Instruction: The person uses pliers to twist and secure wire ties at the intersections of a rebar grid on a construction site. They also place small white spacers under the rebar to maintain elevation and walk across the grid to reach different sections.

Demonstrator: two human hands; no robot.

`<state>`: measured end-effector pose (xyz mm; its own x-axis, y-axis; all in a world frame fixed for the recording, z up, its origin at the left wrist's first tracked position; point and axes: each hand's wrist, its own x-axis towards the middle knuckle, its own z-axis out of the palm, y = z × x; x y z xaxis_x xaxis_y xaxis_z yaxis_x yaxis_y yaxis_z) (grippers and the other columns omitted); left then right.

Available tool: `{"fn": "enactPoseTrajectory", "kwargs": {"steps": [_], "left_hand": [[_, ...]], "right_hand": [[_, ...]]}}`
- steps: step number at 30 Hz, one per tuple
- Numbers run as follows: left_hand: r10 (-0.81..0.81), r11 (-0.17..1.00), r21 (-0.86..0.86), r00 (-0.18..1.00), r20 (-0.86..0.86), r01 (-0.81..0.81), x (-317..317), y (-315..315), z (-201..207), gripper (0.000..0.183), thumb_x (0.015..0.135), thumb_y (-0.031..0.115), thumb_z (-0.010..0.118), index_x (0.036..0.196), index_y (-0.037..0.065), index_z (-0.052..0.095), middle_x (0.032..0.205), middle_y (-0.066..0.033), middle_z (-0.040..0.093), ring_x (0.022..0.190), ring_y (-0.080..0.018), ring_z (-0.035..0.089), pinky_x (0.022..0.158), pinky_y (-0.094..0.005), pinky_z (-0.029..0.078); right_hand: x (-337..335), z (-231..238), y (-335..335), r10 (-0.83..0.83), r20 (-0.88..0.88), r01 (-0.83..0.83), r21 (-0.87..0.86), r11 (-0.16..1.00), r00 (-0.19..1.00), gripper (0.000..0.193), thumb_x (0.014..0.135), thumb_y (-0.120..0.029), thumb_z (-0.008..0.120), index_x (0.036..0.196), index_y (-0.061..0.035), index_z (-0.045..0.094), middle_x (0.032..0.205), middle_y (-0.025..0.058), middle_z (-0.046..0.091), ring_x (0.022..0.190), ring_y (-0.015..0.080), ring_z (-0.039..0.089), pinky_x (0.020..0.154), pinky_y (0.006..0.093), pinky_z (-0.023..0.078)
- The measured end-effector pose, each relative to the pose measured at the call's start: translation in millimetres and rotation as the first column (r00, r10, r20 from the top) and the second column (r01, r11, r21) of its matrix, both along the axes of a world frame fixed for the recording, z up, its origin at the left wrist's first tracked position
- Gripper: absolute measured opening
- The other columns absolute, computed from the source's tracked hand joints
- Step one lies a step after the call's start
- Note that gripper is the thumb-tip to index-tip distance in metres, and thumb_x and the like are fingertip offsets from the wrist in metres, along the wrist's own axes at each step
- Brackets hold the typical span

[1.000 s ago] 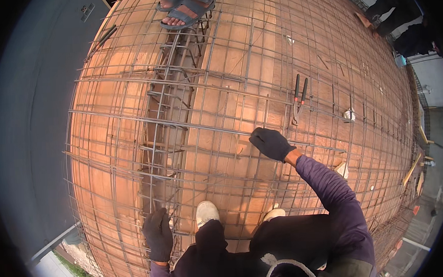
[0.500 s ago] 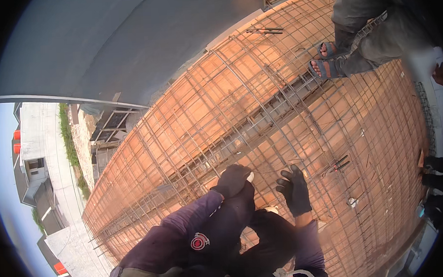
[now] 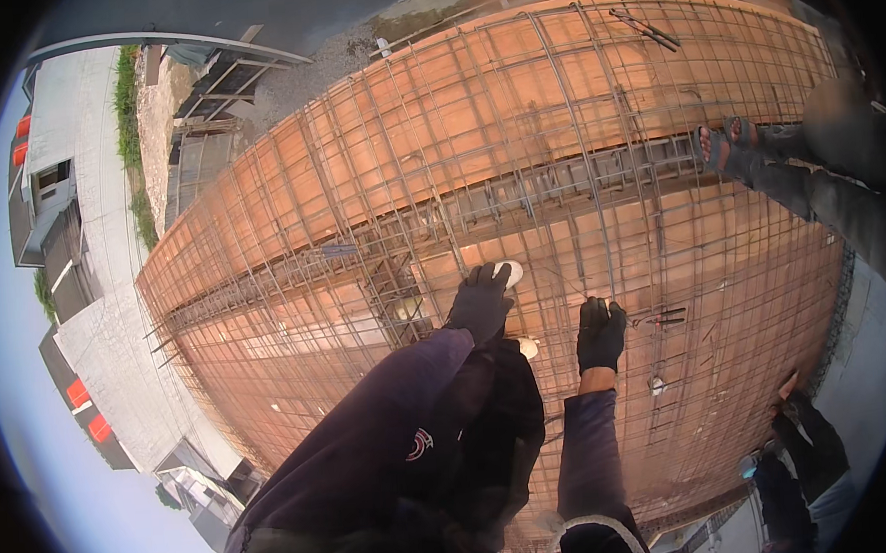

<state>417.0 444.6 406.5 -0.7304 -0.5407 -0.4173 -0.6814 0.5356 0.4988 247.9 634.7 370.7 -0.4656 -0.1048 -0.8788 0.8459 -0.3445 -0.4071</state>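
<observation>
My left hand (image 3: 481, 302), in a dark glove, lies with its fingers extended over my bent leg, beside the white tip of a shoe (image 3: 509, 274). My right hand (image 3: 600, 334), gloved too, is reached forward low over the rebar mesh (image 3: 520, 212). Its fingers are bent and close together, and their tips are hidden. A thin wire (image 3: 570, 281) shows just ahead of them; whether they grip it is unclear. Right of this hand a pair of pliers (image 3: 664, 317) with dark handles lies on the bars.
Under the mesh are orange-brown boards (image 3: 341, 142), crossed by a sunken channel with a rebar cage (image 3: 529, 192). Long-handled cutters (image 3: 647, 29) lie at the far side. A person's sandalled feet (image 3: 722, 144) stand at the right; another person's dark-clothed arms (image 3: 799, 468) show lower right.
The view has swung round, shifting the scene. My right hand has gone from spread fingers to bent ones and stretched forward. My left hand stays by my leg, its fingers now straighter.
</observation>
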Motion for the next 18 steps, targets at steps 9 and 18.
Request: {"fn": "enactPoseTrajectory", "kwargs": {"steps": [9, 18], "left_hand": [[0.314, 0.897, 0.175, 0.862, 0.397, -0.407, 172.3, -4.1, 89.8, 0.048, 0.094, 0.034, 0.070, 0.131, 0.003, 0.062, 0.120, -0.0242, 0.070, 0.112, -0.0424, 0.068, 0.097, -0.0509, 0.053], [0.542, 0.760, 0.330, 0.826, 0.154, -0.560, 87.2, -61.9, 265.4, 0.042, 0.100, 0.031, 0.070, 0.127, -0.001, 0.067, 0.120, -0.0186, 0.073, 0.108, -0.0284, 0.072, 0.096, -0.0378, 0.055]], "right_hand": [[-19.4, 116.1, -61.9, 0.671, -0.143, -0.546, 0.471, 0.693, 0.727, 0.021, 0.108, -0.023, 0.052, 0.118, -0.0067, 0.061, 0.094, 0.0065, 0.067, 0.081, 0.0160, 0.068, 0.073, 0.0303, 0.056], [-38.5, 377.2, -80.6, 0.905, -0.414, -0.586, 0.759, 0.284, -0.096, 0.025, 0.106, -0.021, 0.058, 0.116, -0.0010, 0.069, 0.107, 0.0161, 0.074, 0.092, 0.0302, 0.074, 0.081, 0.0391, 0.058]]}}
